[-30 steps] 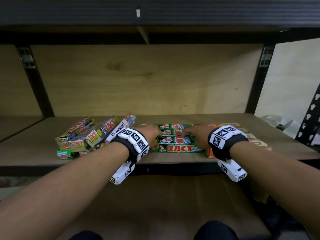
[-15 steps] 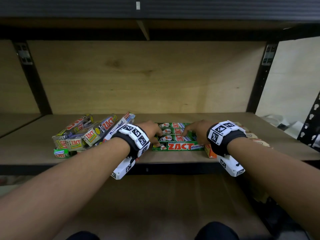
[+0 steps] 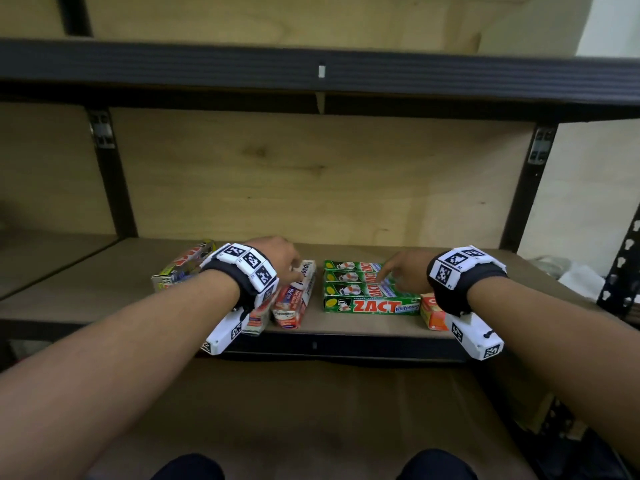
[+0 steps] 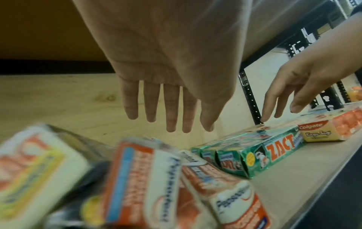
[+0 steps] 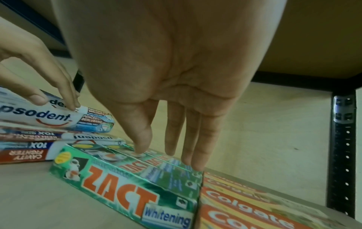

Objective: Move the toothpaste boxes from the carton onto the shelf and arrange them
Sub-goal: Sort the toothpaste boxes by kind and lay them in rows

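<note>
Here, on the wooden shelf (image 3: 346, 322): green ZACT boxes (image 3: 370, 296) in a row under the straight fingertips of the right hand (image 3: 405, 271), touching orange Colgate boxes (image 5: 254, 206). Left hand (image 3: 277, 258), fingers extended, touching a white Pepsodent box (image 5: 53, 117) atop others; yellow ZACT boxes (image 3: 183, 268) jumbled beyond.

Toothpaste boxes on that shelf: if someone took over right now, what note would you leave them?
Left hand: fingers touching a Pepsodent box, not gripping.
Right hand: open, fingers resting on the green Zact boxes.
Zact boxes sit in a neat row on the shelf, Colgate boxes flush on their right.
Left to do: straighten the Pepsodent boxes and the jumbled yellow Zact boxes. Carton not in view.
</note>
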{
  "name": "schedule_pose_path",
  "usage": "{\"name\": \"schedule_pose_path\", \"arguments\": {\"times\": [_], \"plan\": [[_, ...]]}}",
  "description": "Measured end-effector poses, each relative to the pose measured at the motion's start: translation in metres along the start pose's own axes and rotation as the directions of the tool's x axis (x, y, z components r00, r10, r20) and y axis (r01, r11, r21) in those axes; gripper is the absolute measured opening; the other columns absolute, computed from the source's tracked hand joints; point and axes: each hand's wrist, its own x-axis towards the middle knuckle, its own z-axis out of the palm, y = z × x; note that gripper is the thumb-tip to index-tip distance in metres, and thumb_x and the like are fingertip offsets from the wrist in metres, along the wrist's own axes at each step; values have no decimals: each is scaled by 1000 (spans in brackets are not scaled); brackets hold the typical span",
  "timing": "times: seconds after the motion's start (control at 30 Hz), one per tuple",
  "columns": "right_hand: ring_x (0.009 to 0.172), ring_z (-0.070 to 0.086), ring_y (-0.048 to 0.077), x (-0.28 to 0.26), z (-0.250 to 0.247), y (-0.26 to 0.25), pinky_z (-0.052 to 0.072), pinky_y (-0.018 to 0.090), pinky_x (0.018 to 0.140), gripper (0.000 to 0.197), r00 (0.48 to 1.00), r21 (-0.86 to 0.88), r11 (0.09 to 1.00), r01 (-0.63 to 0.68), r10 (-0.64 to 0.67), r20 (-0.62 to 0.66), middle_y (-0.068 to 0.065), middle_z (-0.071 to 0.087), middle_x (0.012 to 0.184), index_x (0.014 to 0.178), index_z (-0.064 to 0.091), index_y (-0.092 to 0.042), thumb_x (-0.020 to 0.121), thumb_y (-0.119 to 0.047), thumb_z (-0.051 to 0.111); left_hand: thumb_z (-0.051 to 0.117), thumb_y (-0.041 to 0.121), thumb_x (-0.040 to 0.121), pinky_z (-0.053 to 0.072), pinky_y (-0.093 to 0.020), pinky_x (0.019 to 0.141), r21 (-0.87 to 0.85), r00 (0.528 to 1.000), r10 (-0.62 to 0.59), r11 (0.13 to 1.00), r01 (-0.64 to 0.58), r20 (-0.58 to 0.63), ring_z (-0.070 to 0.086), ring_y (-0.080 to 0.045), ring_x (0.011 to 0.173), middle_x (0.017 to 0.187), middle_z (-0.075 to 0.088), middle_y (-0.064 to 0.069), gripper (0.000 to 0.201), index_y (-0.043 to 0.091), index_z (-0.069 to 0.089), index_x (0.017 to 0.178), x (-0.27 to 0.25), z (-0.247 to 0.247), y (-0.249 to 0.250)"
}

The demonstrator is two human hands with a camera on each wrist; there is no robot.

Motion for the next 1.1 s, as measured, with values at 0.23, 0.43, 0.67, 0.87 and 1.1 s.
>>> {"name": "schedule_pose_path", "arguments": {"times": [0.23,0.43,0.67,0.87,1.1], "plan": [[121,54,18,-2,-22,-57,44,31,99,34,994,-2,997,82,-82,-72,-4,55,138,130,61,-34,97,-31,56,55,53,90,47,-26,67,-17,994,-105,994,105,-41,62,-20,90,109,67,1,34,30,67,111,-48,-7,-68],[119,55,19,15,-37,-121,45,32,97,32,970,-8,983,185,-184,-161,-5,59,135,128,61,-35,96,-39,55,52,62,88,49,-31,81,-34,971,-221,975,219,-88,60,-26,109,123,61,-2,47,33,57,124,-92,20,-135],[114,58,21,41,-46,-202,45,29,93,33,913,38,941,337,-317,-256,-3,63,125,124,62,-34,93,-45,58,44,72,85,44,-43,104,-134,911,-410,906,402,-34,46,-23,133,151,36,-1,77,28,33,148,-131,83,-191],[120,54,26,65,-49,-266,42,31,95,40,904,24,930,366,-350,-244,3,58,132,131,55,-36,94,-51,55,47,67,89,37,-39,110,-210,855,-510,830,517,92,41,-27,136,150,39,-7,74,22,37,147,-141,123,-212],[122,55,23,100,-38,-322,43,30,95,49,888,27,909,417,-401,-227,0,60,133,138,48,-39,92,-54,55,27,81,84,12,-48,121,-296,859,-488,806,512,157,22,-21,147,160,25,7,79,37,30,150,-145,167,-232]]}}
